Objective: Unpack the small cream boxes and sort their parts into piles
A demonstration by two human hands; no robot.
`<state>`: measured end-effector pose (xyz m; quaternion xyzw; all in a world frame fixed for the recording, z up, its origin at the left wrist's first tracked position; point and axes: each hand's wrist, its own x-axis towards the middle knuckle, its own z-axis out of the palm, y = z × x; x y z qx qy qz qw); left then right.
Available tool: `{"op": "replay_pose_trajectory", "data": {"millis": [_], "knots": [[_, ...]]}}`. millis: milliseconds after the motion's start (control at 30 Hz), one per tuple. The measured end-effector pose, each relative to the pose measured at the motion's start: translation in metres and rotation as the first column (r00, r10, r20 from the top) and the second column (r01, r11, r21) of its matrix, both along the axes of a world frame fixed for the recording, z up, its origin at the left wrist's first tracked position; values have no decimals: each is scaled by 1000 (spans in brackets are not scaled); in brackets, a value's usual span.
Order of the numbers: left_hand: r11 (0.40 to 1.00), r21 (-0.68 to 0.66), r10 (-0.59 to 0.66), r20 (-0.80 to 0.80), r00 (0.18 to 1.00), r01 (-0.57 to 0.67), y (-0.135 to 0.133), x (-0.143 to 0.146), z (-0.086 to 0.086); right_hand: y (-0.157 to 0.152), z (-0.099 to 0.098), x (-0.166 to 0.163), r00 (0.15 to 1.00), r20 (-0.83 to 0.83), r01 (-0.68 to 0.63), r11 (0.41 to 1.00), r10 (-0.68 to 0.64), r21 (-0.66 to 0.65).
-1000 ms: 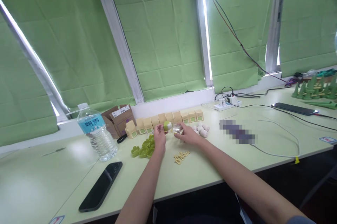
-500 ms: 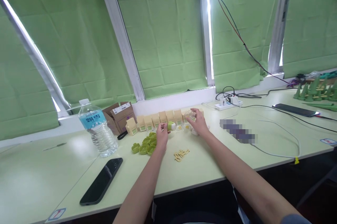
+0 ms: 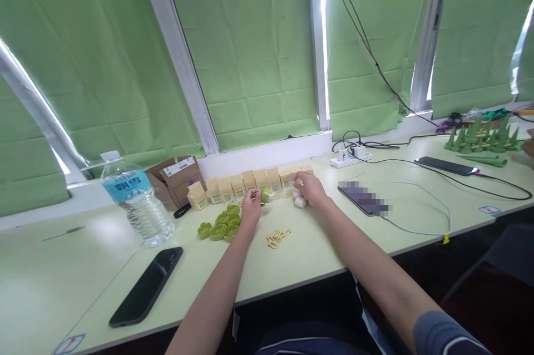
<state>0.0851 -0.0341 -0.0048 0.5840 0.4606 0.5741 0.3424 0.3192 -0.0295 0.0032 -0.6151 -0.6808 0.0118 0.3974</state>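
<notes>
My left hand (image 3: 251, 209) is closed, its fingertips pinching a small green-and-white piece (image 3: 267, 195) above the table. My right hand (image 3: 312, 189) is at the right end of a row of cream box-shaped pieces (image 3: 236, 185) with green squares on their fronts. Its fingers are curled together, and what they hold, if anything, is too small to make out. Beneath that hand lie small rounded white pieces (image 3: 299, 200). Green flower-shaped cups (image 3: 218, 231) are clustered left of my left hand. Several cream-yellow loops (image 3: 276, 238) lie in front, between my forearms.
A water bottle (image 3: 137, 199), a cardboard box (image 3: 175, 180) and a black phone (image 3: 147, 287) are on the left. To the right are a cabled phone (image 3: 359, 198), a power strip (image 3: 351, 159), another phone (image 3: 446, 166) and green cone shapes (image 3: 475, 138). Part of another person's hand (image 3: 529, 146) shows at the right edge.
The whole view has shifted slightly. My right hand's fingers have drawn closer together near the row, and the white pieces under it show more. My left hand keeps the green-and-white piece.
</notes>
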Motion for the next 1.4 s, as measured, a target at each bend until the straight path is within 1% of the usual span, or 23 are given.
{"op": "replay_pose_trajectory", "data": {"millis": [167, 233, 400, 567, 833, 1033, 1167, 1267, 1400], "knots": [[1000, -4, -16, -30, 999, 16, -1, 1, 1, 4, -2, 2, 999, -41, 26, 997, -29, -68], [1000, -2, -18, -32, 999, 18, -2, 1, 1, 4, -1, 2, 998, -11, 55, 995, -56, -84], [1000, 0, -23, -56, 998, 23, -5, 2, 2, 4, 3, 0, 986, 126, 127, 983, -111, -131], [1000, -4, -29, -68, 997, 29, -6, 2, 2, 5, 4, -5, 981, 164, 127, 983, -105, -133], [999, 23, -38, -64, 997, 39, 0, 1, -3, 3, 4, -4, 995, 87, 62, 982, -47, -180], [999, 31, -38, -58, 998, 40, -2, 2, -1, 5, 4, -3, 998, 51, 49, 978, -39, -202], [999, 18, -44, -68, 997, 45, -4, 2, 1, 5, 4, 0, 999, -17, 38, 983, -42, -181], [999, 18, -48, -70, 996, 50, -5, 2, 1, 4, 4, 3, 995, -79, 38, 981, -54, -188], [999, 21, -46, -75, 996, 48, -5, 2, 1, 3, 4, 5, 991, -130, 3, 980, -29, -200]]}}
